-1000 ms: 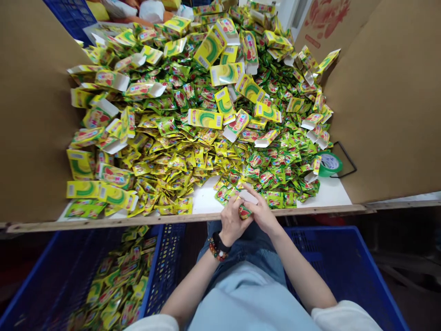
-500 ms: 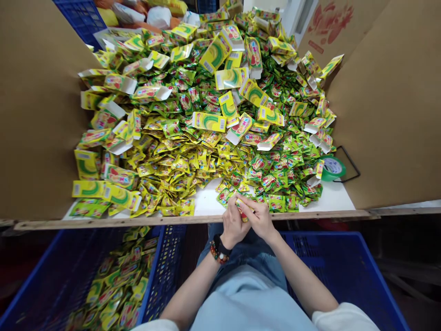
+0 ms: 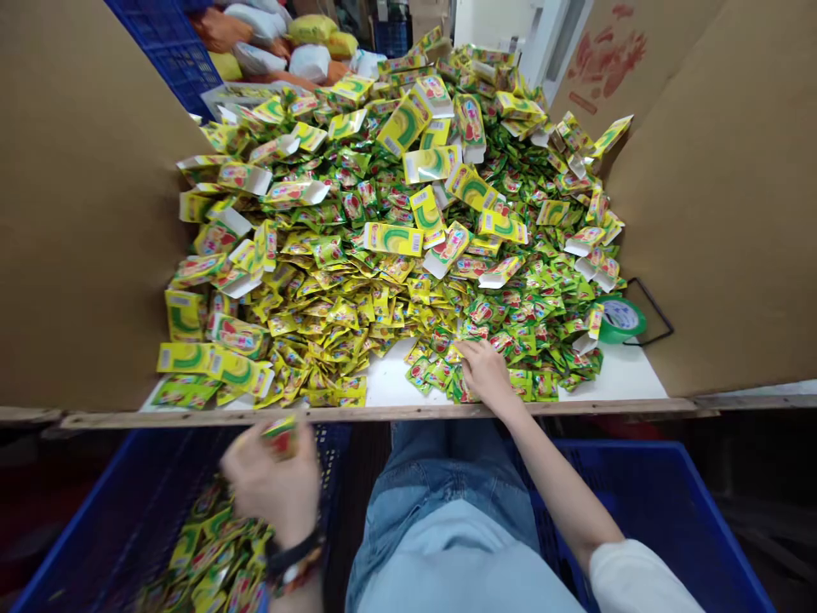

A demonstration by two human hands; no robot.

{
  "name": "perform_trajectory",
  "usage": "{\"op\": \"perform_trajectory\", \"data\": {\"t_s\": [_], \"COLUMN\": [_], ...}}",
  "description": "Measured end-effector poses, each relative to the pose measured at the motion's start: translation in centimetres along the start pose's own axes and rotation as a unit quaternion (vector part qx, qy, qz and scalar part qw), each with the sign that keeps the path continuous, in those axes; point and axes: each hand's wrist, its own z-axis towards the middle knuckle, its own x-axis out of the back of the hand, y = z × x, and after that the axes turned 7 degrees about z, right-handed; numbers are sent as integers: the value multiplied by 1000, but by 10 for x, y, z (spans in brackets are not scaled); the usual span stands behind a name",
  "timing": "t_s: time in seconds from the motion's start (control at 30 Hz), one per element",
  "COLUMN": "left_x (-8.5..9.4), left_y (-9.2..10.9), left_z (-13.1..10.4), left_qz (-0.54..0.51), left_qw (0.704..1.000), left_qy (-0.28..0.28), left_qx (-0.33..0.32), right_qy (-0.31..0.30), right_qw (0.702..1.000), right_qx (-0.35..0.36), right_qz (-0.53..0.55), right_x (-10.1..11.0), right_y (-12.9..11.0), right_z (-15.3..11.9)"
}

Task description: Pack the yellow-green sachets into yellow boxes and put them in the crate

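My left hand (image 3: 277, 477), blurred by motion, is above the left blue crate, closed round a small yellow-and-green box (image 3: 281, 434). My right hand (image 3: 488, 375) reaches over the table's front edge onto the green packets (image 3: 456, 383), its fingertips down among them; whether they grip a packet is hidden. Behind it spreads a large heap of yellow packets (image 3: 345, 315) and green packets, with open-ended yellow boxes (image 3: 394, 239) lying on top. Part of the white tabletop (image 3: 389, 375) shows left of my right hand.
Cardboard walls (image 3: 77, 213) stand on both sides. Green tape (image 3: 619, 320) lies at the right beside a black wire frame. Below the wooden edge (image 3: 396, 414) are a left blue crate (image 3: 82, 511) holding boxes and a right blue crate (image 3: 664, 511). Sacks (image 3: 312, 64) lie behind.
My hands have parted from the box they held together at the table edge. My left hand has moved left and down with a box; my right has moved forward onto the green packets.
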Motion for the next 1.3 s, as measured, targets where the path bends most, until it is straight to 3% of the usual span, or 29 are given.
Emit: {"op": "perform_trajectory", "data": {"t_s": [0.07, 0.1, 0.17, 0.23, 0.33, 0.43, 0.53, 0.63, 0.73, 0.8, 0.93, 1.13, 1.3], "left_x": [21, 24, 16, -9, -59, -100, -122, -124, -116, -110, -103, -93, -86], "left_y": [-31, -37, -25, 12, 91, 155, 181, 173, 150, 134, 117, 131, 144], "left_z": [23, 31, 35, 30, 18, 16, 24, 32, 32, 29, 15, -11, -13], "left_qz": [110, 126, 63, -62, -169, -121, -101, -133, -166, -229, -397, -496, -516], "left_qw": [991, 987, 997, 994, 948, 932, 929, 930, 936, 932, 871, 774, 762], "left_qy": [71, 89, 47, -68, -251, -311, -326, -314, -290, -275, -283, -374, -374], "left_qx": [42, 39, -6, -55, -100, -141, -141, -135, -112, -62, 67, 124, 113], "right_qy": [-58, -85, -118, -140, -159, -157, -145, -124, -76, -40, 14, 32, 58], "right_qw": [994, 988, 978, 972, 965, 959, 958, 966, 995, 998, 983, 922, 886], "right_qx": [13, 24, 39, 55, 88, 106, 99, 88, 30, -18, -67, -124, -149], "right_qz": [-97, -129, -168, -182, -187, -209, -227, -211, -56, 55, 169, 364, 436], "right_x": [0, -1, -3, -5, -6, -10, -16, -22, -24, -25, -28, -40, -34], "right_y": [5, 6, 7, 9, 14, 16, 14, 13, 16, 18, 17, 6, 6], "right_z": [17, 24, 34, 38, 41, 42, 42, 41, 40, 40, 38, 21, 12]}}
